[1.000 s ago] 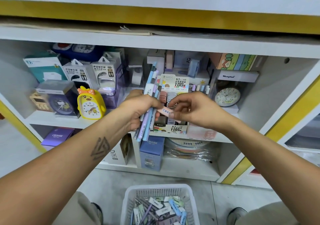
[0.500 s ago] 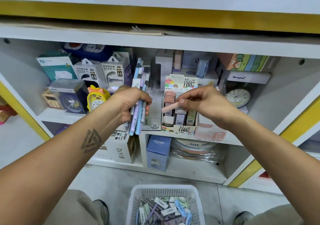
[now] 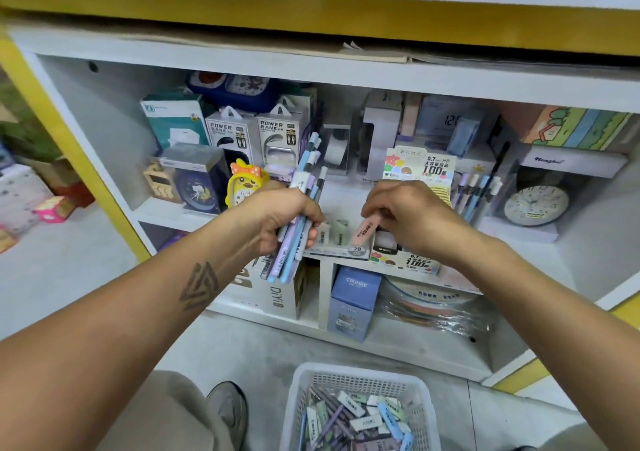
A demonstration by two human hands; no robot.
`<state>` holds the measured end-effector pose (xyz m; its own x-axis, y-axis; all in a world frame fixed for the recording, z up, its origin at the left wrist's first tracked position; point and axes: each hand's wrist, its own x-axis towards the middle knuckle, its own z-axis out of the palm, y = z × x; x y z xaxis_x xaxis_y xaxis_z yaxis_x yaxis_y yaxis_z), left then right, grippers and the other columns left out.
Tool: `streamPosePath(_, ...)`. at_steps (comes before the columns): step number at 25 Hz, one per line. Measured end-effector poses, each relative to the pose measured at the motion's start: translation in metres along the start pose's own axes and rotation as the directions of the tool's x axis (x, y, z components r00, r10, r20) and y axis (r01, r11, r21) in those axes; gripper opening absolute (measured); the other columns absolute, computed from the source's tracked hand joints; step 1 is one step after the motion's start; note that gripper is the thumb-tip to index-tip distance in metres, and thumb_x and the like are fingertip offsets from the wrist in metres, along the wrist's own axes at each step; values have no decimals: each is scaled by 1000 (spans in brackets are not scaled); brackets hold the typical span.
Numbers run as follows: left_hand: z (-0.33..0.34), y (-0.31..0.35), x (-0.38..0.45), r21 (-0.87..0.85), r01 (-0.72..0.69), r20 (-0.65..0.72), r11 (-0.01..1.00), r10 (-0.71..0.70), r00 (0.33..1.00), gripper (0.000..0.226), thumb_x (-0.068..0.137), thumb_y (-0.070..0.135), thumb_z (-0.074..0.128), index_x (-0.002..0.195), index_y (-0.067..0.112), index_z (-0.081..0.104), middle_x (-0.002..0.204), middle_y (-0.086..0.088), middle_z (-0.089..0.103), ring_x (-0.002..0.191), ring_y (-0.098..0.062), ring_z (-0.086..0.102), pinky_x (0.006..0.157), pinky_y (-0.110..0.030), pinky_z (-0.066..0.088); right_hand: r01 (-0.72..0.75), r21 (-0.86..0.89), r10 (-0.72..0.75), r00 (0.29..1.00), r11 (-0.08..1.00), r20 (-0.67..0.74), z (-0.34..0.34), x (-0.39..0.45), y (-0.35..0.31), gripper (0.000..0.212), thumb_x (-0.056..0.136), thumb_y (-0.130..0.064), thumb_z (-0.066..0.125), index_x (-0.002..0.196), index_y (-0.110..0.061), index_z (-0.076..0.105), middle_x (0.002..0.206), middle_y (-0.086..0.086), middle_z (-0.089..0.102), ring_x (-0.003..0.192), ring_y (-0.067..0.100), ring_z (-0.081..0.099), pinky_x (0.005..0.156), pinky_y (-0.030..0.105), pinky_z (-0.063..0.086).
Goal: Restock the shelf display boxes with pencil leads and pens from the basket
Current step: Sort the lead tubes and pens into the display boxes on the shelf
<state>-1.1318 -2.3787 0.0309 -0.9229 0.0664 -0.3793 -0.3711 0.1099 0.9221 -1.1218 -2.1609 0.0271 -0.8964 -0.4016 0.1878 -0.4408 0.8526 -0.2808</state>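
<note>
Near the middle of the frame I see a slim pink pencil lead case [image 3: 365,231] with dark print, tilted, its lower end over the 2B display box [image 3: 341,250], where white and pale green cases stand. Right of it sits the 0.7 HB display box [image 3: 417,170] with its flowered header card. Left of centre, a bundle of pens [image 3: 298,222] in pastel blue and lilac with white caps runs steeply from upper right to lower left. At bottom centre a white basket [image 3: 301,391] on the grey floor holds more pens and lead cases. All this stands in a white shelf unit [image 3: 346,72] edged in yellow, crowded with power bank boxes [image 3: 258,135] and a yellow duck clock [image 3: 244,187]. My left hand [image 3: 278,216] is wrapped around the pens, knuckles up; my right hand [image 3: 412,213] pinches the pink case at its upper end, fingers curled downward.
</note>
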Motion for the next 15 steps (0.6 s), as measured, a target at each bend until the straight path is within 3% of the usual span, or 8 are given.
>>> streamPosePath(2,-5,-3,1,9,9,13,1000,-9,1000,18,75,-12,65,87,-6,55,51,-17,58,42,-26,58,50,-35,55,38,-122,-34,999,992,39,6,3,1,41,84,12,62,113,-15,73,110,-3,64,105,21,59,89,33,48)
streamPosePath(5,-8,-6,1,2,10,27,1000,-10,1000,19,74,-12,66,88,-5,55,52,-17,58,44,-26,59,51,-35,54,41,-205,-25,997,978,76,14,6,0,50,80,15,62,118,-18,71,114,-4,64,107,21,61,88,32,50)
streamPosePath(10,-9,-7,1,11,0,48,1000,0,999,17,75,-11,65,87,-4,54,52,-17,57,45,-26,58,53,-35,54,-5,-218,39,988,976,150,24,7,-4,51,83,13,62,121,-20,69,120,-3,64,108,22,63,89,35,54)
streamPosePath(13,-9,-7,2,8,1,49,1000,-1,999,17,76,-11,65,87,-4,54,52,-17,57,45,-26,58,53,-35,54,-52,-200,91,977,978,191,24,8,-6,57,88,13,55,134,-20,60,133,-1,59,120,24,59,97,35,51)
streamPosePath(15,-7,-8,2,8,7,59,1000,-7,998,17,76,-11,65,88,-5,54,52,-17,57,45,-26,58,53,-35,55,-41,-156,64,987,987,146,21,8,-9,42,92,8,52,127,-14,61,121,6,63,112,29,61,90,37,52)
